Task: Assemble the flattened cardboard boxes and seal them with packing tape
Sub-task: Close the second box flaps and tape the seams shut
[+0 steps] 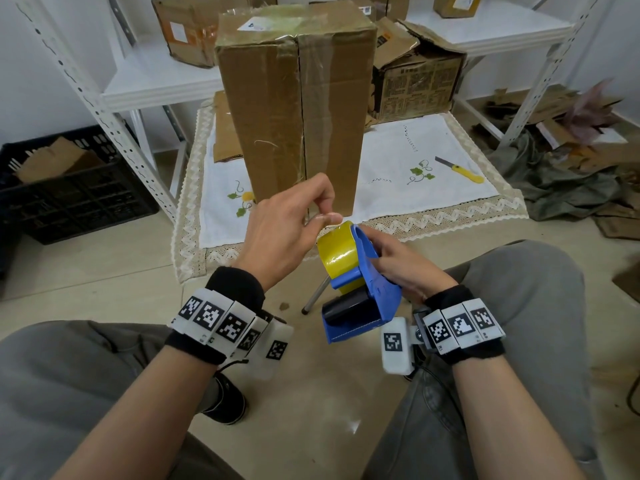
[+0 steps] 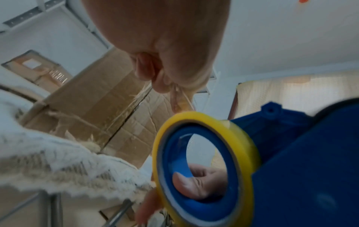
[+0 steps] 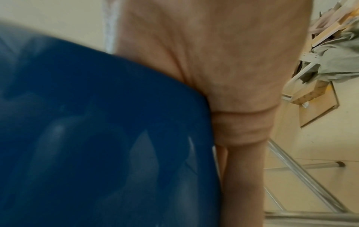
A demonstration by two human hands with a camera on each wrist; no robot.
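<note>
Box: one, upright; tape dispenser: one, right hand gripping.

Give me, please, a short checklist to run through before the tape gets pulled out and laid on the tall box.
1. Dispenser held: ok. The right hand grips the blue tape dispenser.
2. Tape end caught: ok. The left hand pinches the free tape end just above the yellow tape roll.
3. Box in place: ok. The tall cardboard box stands upright on the table.
4. Front seam: ok. Clear tape already runs down it.
5. Top seam fully sealed: cannot tell.
6. Blade out of the way: ok. The yellow utility knife lies right of the box.
</note>
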